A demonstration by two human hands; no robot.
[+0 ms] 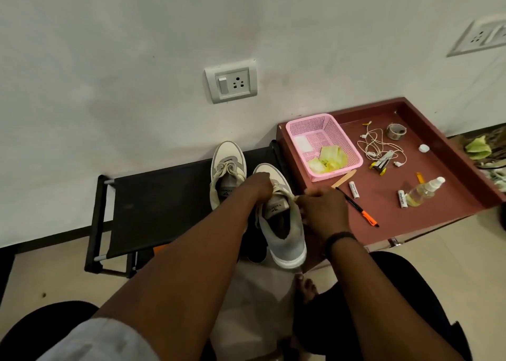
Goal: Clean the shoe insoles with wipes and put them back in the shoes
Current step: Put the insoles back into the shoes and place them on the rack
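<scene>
We count two grey-and-cream sneakers on the black rack (164, 196) against the wall: the far shoe (227, 169) stands alone, and the near shoe (282, 218), just beside it toward the maroon tray, sits between our hands. Each tongue carries a label with a small emblem and a word too blurred for us to read. Our left hand (256, 186) is curled over the near shoe's laces and tongue, gripping them; our right hand (320, 210) is curled against that shoe's tray-side collar, though we cannot tell exactly what its fingers pinch. No insole shows; the near shoe's opening is dark. On the maroon tray (438, 139) we count one pink basket (295, 125) holding yellow-green used wipes (328, 158) and a white piece, one wooden stick (343, 178), one black pen with an orange cap (358, 208), two white batteries (353, 189) with print we cannot make out, one spray bottle (424, 192), one white earphone cable (375, 144), one tape roll (396, 131) and one white cap (423, 148). Two wall sockets (231, 84) show above.
</scene>
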